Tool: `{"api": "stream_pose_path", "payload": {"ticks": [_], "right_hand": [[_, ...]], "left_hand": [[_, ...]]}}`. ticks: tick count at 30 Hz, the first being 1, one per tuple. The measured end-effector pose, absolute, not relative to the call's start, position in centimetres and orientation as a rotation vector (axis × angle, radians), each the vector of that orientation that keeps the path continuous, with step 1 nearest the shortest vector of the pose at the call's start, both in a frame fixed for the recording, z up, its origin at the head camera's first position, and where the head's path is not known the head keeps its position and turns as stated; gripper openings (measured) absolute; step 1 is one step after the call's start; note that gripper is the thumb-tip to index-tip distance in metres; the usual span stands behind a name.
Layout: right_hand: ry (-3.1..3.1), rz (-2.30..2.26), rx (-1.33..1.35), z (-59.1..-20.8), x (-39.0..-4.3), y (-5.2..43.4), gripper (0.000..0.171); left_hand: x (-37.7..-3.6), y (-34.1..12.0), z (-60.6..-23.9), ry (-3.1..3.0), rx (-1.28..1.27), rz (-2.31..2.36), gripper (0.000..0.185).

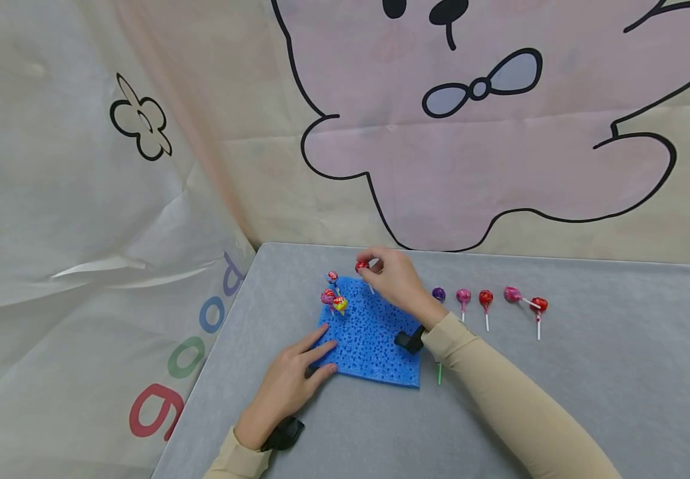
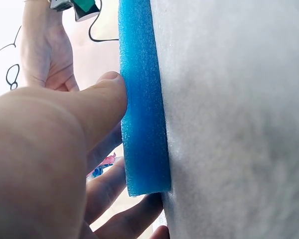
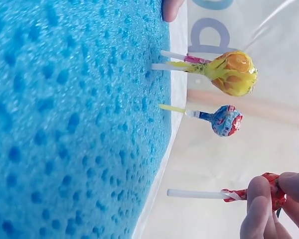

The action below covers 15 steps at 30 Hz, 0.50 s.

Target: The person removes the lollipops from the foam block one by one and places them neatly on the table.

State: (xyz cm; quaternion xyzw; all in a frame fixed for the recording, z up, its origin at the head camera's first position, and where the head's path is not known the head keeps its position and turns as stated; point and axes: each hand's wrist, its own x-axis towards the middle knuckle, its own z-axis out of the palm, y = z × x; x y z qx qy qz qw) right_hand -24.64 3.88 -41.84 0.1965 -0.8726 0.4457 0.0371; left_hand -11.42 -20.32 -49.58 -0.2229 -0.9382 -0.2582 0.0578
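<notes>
A blue foam sponge (image 1: 370,334) lies on the grey table (image 1: 590,372). Three lollipops stand stuck in its far left corner: a yellow one (image 1: 340,304), a pink one (image 1: 327,297) and a blue-red one (image 1: 333,277). My right hand (image 1: 394,276) pinches a red lollipop (image 1: 362,266) by its head above the sponge's far edge; in the right wrist view its white stick (image 3: 194,193) points at the sponge (image 3: 74,124), apart from it. My left hand (image 1: 289,382) lies with straight fingers pressing on the sponge's near left corner (image 2: 142,104).
Several more lollipops lie in a row on the table right of the sponge: a purple one (image 1: 438,294), a pink one (image 1: 463,297), a red one (image 1: 486,299) and others (image 1: 527,303). A green stick (image 1: 439,374) lies by the sponge. Printed cloth (image 1: 81,199) hangs behind and left.
</notes>
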Motion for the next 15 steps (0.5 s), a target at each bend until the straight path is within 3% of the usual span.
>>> {"api": "stream_pose_path", "payload": {"ticks": [15], "right_hand": [[-2.694, 1.294, 0.553, -41.3, -23.8, 7.5, 0.022]], "left_hand": [[-11.3, -20.4, -49.6, -2.85, -0.667, -0.805, 0.046]]}}
